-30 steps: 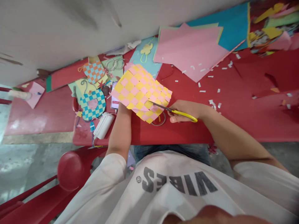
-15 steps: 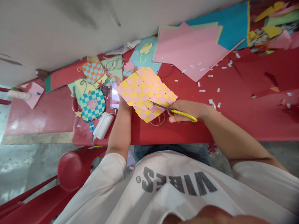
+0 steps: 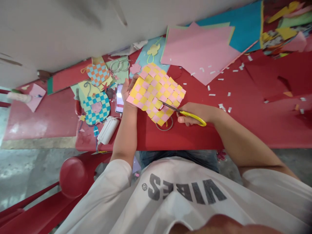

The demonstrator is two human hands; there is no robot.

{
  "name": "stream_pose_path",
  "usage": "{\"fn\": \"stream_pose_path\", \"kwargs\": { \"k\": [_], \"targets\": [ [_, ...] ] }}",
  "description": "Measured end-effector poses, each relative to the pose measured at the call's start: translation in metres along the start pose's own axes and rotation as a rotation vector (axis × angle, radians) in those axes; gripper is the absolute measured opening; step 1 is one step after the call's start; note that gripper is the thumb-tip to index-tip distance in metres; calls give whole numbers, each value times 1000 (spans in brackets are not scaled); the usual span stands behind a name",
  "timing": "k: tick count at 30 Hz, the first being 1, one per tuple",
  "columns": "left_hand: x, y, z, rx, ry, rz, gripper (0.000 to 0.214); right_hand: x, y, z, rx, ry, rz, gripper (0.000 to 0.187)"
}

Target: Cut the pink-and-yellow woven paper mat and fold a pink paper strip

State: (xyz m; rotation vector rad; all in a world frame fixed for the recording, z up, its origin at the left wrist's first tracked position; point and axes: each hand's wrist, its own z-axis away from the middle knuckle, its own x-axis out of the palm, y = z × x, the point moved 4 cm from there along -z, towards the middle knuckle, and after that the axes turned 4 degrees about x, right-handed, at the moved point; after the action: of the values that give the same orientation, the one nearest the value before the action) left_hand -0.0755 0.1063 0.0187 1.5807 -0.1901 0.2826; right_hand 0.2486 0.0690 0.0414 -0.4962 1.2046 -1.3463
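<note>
Two hands are occupied: light, floppy paper weave (image 3: pixel 156 92) is held at edge by left hand (image 3: pixel 127 92), scissors (image 3: pixel 190 114) clenched by right hand (image 3: pixel 192 113)

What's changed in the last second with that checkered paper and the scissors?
The left hand turned the pink-and-yellow woven paper and moved it farther from the person, to the right. The right hand kept the yellow-handled scissors at it. The red table stayed as it was.
</note>
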Motion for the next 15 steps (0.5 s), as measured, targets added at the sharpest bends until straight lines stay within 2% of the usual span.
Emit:
{"fn": "stream_pose_path", "kwargs": {
  "k": [6,10,15],
  "targets": [
    [-10,-8,-8,35,-48,134,49,-4,2,1,14,79,-7,67],
    [-13,-13,-9,33,-6,76,53,-7,5,1,7,167,15,62],
    [-12,-13,-6,-36,58,56,54,-7,4,1,0,166,2,67]
  ]
}}
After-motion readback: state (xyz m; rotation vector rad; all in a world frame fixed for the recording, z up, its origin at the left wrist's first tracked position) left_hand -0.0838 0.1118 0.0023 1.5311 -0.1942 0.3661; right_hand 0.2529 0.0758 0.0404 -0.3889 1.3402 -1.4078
